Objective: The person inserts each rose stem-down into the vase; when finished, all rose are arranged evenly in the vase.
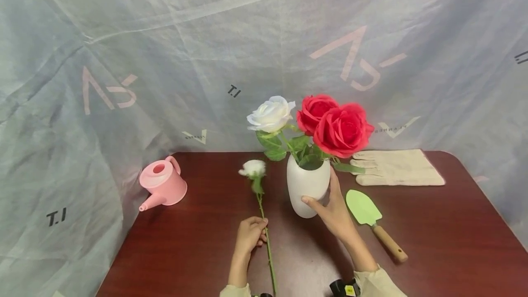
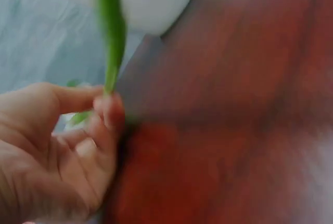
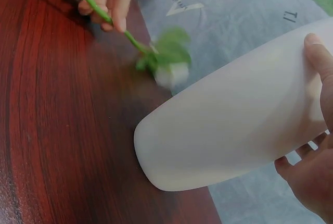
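Note:
My left hand (image 1: 250, 237) pinches the green stem of a small white rose (image 1: 253, 168) between thumb and fingers. The bloom points away from me, and the stem runs back toward the table's front edge; in the right wrist view the bloom is blurred. To its right stands a white vase (image 1: 307, 189), which my right hand (image 1: 336, 210) grips around its right side, thumb across the front. Out of the vase rise a larger white rose (image 1: 271, 114) and two red roses (image 1: 344, 129) with green leaves. Their lower stems are hidden inside the vase.
A pink watering can (image 1: 165, 182) stands at the table's left, spout toward me. Right of the vase lies a green trowel (image 1: 365, 207) with a wooden handle, and behind it a cream glove (image 1: 400, 168). Grey printed cloth (image 1: 185, 58) hangs behind the brown table (image 1: 198, 251).

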The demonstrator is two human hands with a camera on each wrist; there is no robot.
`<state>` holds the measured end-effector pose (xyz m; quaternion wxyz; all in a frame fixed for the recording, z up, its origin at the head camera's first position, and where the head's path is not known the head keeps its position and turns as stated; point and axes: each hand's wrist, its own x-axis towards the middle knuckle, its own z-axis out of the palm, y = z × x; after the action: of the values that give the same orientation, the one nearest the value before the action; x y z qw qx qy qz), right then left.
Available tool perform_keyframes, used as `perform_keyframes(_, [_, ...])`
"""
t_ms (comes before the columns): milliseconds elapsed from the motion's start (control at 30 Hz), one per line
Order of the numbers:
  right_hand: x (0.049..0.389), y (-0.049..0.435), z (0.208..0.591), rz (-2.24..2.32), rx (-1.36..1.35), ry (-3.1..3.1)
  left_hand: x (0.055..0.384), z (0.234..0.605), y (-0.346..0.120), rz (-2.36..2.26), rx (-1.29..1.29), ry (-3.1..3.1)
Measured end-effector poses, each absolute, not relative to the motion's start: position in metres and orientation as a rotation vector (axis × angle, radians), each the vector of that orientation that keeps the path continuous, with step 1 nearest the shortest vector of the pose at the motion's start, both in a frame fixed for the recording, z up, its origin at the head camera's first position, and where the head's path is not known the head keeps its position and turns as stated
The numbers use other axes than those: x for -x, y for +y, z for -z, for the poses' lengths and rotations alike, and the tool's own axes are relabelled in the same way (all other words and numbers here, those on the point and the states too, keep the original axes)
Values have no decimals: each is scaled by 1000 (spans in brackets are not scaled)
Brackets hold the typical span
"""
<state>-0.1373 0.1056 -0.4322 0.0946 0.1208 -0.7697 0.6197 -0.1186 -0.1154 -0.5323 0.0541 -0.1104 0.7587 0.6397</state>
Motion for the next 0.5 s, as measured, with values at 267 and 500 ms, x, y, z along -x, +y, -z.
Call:
perform_keyframes(267, [128, 108, 441, -1820, -346, -2325, 98, 549, -126, -2068, 275, 2053])
perform_keyframes(500, [140, 105, 433, -1818, -410, -2291, 108, 542, -130, -2106, 241, 2077])
